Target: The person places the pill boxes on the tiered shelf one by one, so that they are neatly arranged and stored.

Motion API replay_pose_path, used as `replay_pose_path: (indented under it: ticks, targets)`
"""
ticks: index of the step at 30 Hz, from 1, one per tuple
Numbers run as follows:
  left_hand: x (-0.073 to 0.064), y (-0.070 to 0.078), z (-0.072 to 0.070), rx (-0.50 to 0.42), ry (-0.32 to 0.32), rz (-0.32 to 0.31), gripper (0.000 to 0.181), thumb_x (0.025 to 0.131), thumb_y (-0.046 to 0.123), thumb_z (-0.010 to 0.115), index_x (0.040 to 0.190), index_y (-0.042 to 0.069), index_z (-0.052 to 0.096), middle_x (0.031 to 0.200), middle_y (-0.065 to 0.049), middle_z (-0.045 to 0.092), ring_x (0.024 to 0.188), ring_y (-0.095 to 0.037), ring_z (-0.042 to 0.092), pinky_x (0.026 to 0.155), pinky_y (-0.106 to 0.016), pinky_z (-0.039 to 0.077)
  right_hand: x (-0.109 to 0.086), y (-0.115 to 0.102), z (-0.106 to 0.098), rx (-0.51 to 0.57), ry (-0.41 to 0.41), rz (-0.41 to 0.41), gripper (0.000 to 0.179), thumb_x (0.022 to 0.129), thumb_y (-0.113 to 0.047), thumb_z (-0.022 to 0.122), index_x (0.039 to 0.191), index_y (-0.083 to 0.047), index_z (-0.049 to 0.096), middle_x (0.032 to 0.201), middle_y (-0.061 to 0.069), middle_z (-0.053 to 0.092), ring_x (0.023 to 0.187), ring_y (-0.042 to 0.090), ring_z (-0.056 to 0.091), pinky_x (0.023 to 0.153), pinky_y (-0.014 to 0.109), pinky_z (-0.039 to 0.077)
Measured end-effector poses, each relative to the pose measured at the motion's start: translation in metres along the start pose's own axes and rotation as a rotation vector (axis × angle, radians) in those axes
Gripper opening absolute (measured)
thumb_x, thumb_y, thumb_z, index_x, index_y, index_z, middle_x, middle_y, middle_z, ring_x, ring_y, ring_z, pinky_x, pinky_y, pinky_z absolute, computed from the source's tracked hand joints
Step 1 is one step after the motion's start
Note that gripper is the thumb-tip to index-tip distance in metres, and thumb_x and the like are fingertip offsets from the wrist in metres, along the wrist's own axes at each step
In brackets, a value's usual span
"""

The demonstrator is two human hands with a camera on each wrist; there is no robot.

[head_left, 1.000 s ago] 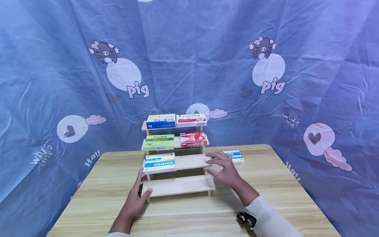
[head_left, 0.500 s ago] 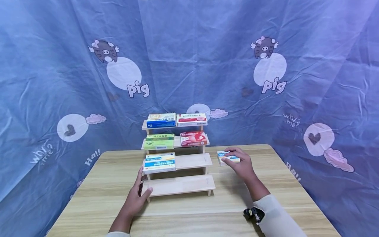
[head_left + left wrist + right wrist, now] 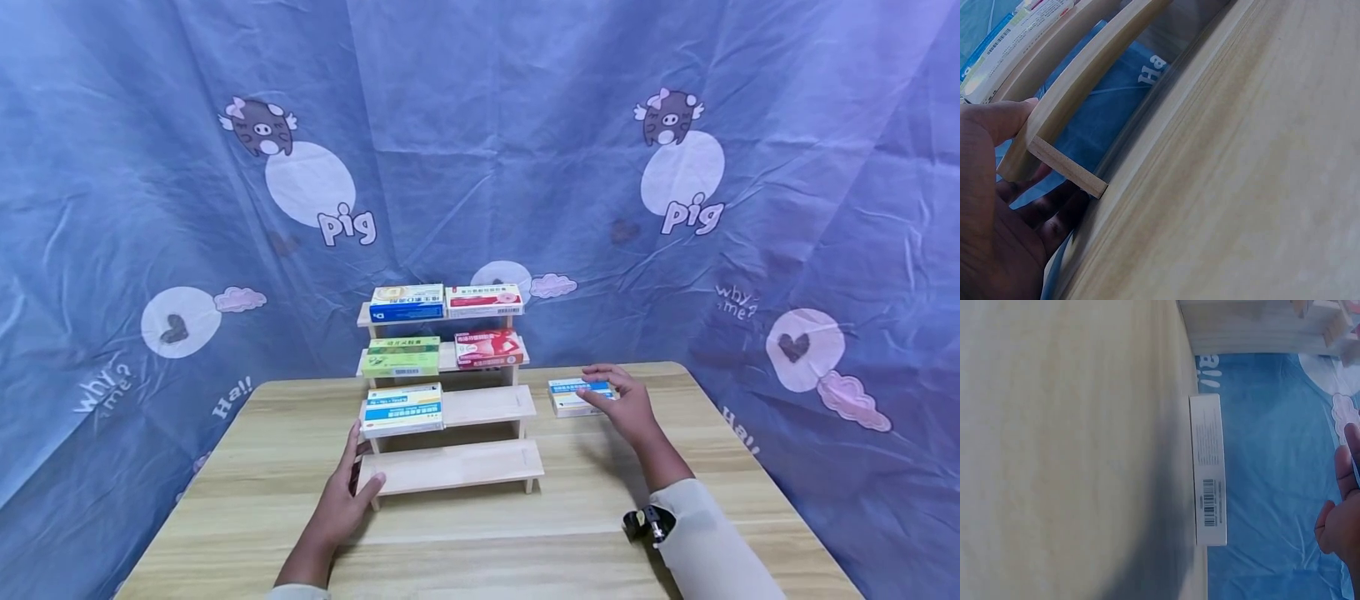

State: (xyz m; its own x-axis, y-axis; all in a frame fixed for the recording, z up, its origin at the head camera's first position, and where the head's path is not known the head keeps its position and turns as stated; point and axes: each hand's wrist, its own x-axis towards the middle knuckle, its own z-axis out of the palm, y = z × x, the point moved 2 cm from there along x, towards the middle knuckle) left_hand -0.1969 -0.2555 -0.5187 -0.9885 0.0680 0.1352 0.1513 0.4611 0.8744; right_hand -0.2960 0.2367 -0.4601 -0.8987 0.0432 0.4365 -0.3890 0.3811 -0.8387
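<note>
A pale wooden stepped rack (image 3: 457, 468) stands on the table, bearing medicine boxes. My left hand (image 3: 339, 502) grips the left end of its lowest step, thumb on top and fingers underneath, as the left wrist view shows. To the right of the rack, a blue-and-white medicine box (image 3: 564, 405) lies flat on the table. My right hand (image 3: 628, 408) hovers over this box with extended fingers, overlapping its right part in the head view. In the right wrist view the hand (image 3: 1342, 519) is apart from the box (image 3: 1209, 469), whose barcoded side shows.
On the top step sit a blue-and-white box (image 3: 407, 303) and a red-and-white box (image 3: 484, 302). One step down are a green box (image 3: 402, 357) and a red box (image 3: 487, 348). Another blue-and-white box (image 3: 403, 412) occupies the third step's left half. A blue curtain (image 3: 480, 183) hangs behind the table.
From the rack's right end, my right hand has moved right to the loose medicine box, then drawn slightly up and right off it. My left hand has kept its place.
</note>
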Motion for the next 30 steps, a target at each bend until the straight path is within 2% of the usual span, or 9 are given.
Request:
replay_pose_path:
  ticks: [3,5,7,11,15,22,27,30]
  targets:
    - [0.001,0.001,0.0,-0.006,-0.003,-0.003,0.097,0.109,0.026,0.069,0.178,0.033,0.0,0.175,-0.028,0.033,0.16,-0.053,0.037,0.128,-0.065,0.033,0.004,0.001,-0.004,-0.018,-0.013,0.038,0.028,0.092,-0.009,0.088,0.117,0.002,0.082,0.135,0.023,0.073,0.122,-0.007,0.055,0.119,0.059,0.039]
    - [0.001,0.001,0.0,-0.011,-0.004,-0.007,0.097,0.109,0.026,0.069,0.178,0.033,0.0,0.174,-0.028,0.035,0.16,-0.053,0.038,0.128,-0.066,0.033,0.006,0.002,-0.006,-0.033,-0.03,0.064,0.03,0.093,-0.012,0.088,0.119,0.001,0.082,0.137,0.022,0.072,0.127,0.002,0.056,0.118,0.068,0.037]
    - [0.001,0.001,0.0,-0.012,-0.004,-0.009,0.097,0.109,0.025,0.069,0.178,0.033,0.0,0.174,-0.028,0.035,0.16,-0.052,0.038,0.128,-0.066,0.033,0.009,0.003,-0.008,-0.048,-0.049,0.084,0.032,0.093,-0.014,0.088,0.121,0.0,0.081,0.138,0.022,0.072,0.132,0.013,0.057,0.119,0.073,0.034]
    - [0.001,0.001,0.0,-0.011,-0.007,-0.011,0.097,0.11,0.025,0.068,0.178,0.032,-0.001,0.174,-0.028,0.035,0.16,-0.053,0.038,0.128,-0.066,0.032,0.016,0.003,-0.01,-0.069,-0.109,0.101,0.036,0.095,-0.015,0.086,0.126,0.0,0.079,0.142,0.023,0.069,0.143,0.037,0.054,0.125,0.073,0.031]
    - [0.001,0.001,0.001,-0.005,-0.006,-0.016,0.097,0.11,0.025,0.068,0.178,0.032,-0.001,0.174,-0.028,0.034,0.16,-0.054,0.038,0.128,-0.066,0.033,0.024,0.004,-0.013,-0.102,-0.203,0.119,0.042,0.096,-0.017,0.085,0.133,0.001,0.075,0.148,0.025,0.064,0.145,0.047,0.051,0.124,0.071,0.034]
    - [0.001,-0.001,0.001,-0.003,-0.002,-0.012,0.097,0.11,0.025,0.068,0.178,0.033,-0.001,0.174,-0.029,0.034,0.159,-0.055,0.037,0.128,-0.068,0.032,0.034,0.01,-0.017,-0.169,-0.319,0.202,0.056,0.095,-0.023,0.085,0.144,0.0,0.069,0.156,0.027,0.057,0.143,0.052,0.051,0.117,0.07,0.043]
    - [0.0,-0.002,-0.001,0.009,0.004,-0.001,0.098,0.109,0.025,0.068,0.178,0.033,0.0,0.174,-0.029,0.035,0.159,-0.055,0.036,0.128,-0.068,0.031,0.036,0.016,-0.016,-0.217,-0.351,0.307,0.066,0.095,-0.028,0.085,0.151,0.0,0.063,0.163,0.03,0.048,0.148,0.054,0.044,0.119,0.069,0.042]
    - [0.0,-0.003,0.0,0.013,0.004,0.008,0.098,0.109,0.024,0.068,0.178,0.032,-0.001,0.174,-0.03,0.035,0.159,-0.055,0.037,0.128,-0.067,0.031,0.039,0.021,-0.017,-0.228,-0.358,0.332,0.068,0.096,-0.027,0.085,0.153,0.001,0.06,0.167,0.032,0.042,0.152,0.056,0.039,0.122,0.071,0.039]
